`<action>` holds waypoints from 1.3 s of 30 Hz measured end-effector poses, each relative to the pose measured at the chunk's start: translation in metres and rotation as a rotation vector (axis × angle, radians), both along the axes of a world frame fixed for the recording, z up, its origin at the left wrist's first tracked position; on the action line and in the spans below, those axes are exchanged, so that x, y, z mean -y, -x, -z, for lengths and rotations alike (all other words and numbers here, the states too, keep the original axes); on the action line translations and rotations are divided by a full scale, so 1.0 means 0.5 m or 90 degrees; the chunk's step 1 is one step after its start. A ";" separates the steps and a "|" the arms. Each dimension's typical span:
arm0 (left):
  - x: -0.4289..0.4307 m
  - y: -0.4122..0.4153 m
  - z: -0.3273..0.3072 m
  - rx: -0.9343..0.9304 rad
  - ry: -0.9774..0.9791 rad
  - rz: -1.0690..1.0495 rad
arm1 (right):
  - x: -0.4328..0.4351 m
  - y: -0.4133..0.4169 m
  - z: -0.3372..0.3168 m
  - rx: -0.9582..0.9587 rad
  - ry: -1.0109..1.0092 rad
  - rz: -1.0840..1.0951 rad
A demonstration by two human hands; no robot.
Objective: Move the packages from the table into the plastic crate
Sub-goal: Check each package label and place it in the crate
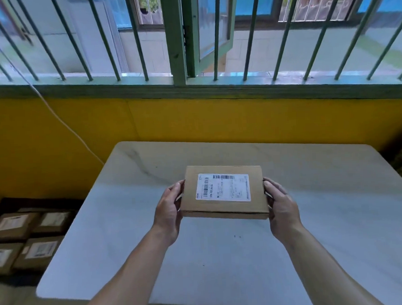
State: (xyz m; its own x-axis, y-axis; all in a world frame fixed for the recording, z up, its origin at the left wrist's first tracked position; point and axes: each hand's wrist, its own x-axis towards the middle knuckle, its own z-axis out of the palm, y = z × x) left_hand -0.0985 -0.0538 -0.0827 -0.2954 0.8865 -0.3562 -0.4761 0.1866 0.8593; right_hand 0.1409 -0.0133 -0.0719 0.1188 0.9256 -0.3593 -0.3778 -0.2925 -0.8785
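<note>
Head view: last visible package held over the table.
Left hand (168, 214) and right hand (282, 207) clasp the cardboard package (224, 192) by its ends above the table (338, 215); no others show there. Several packages (25, 238) already fill the crate (2, 203), low at near left.

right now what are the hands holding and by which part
A flat brown cardboard package with a white shipping label, gripped at its two short ends: left hand on the left end, right hand on the right.

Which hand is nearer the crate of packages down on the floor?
Left. The left hand grips the cardboard package's crate-side end; the right hand grips its far end. The crate sits lower left.
</note>
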 end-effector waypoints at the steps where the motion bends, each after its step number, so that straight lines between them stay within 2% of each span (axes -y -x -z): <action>1: 0.003 -0.002 -0.006 0.011 -0.010 -0.010 | 0.000 -0.001 -0.008 -0.005 -0.015 -0.006; 4: 0.014 -0.009 -0.027 0.064 -0.057 -0.023 | -0.002 -0.012 -0.038 -0.027 -0.081 -0.029; 9: 0.031 -0.029 -0.076 0.151 -0.208 0.082 | -0.012 -0.046 -0.095 -0.085 -0.172 -0.060; 14: 0.033 -0.054 -0.121 0.195 -0.277 0.146 | -0.021 -0.070 -0.134 -0.152 -0.263 -0.093; 19: 0.031 -0.081 -0.142 0.234 -0.334 0.149 | -0.029 -0.077 -0.152 -0.198 -0.307 -0.129; 24: 0.052 -0.081 -0.140 0.234 -0.366 0.142 | -0.037 -0.063 -0.134 -0.211 -0.285 -0.164; 26: 0.074 -0.065 -0.132 0.238 -0.355 0.102 | -0.041 -0.039 -0.120 -0.210 -0.261 -0.190; 30: 0.134 0.004 -0.105 0.166 -0.293 -0.033 | -0.039 0.059 -0.096 -0.205 -0.222 -0.259; 39: 0.365 0.259 -0.039 0.175 -0.186 -0.354 | 0.061 0.419 -0.043 -0.169 -0.124 -0.443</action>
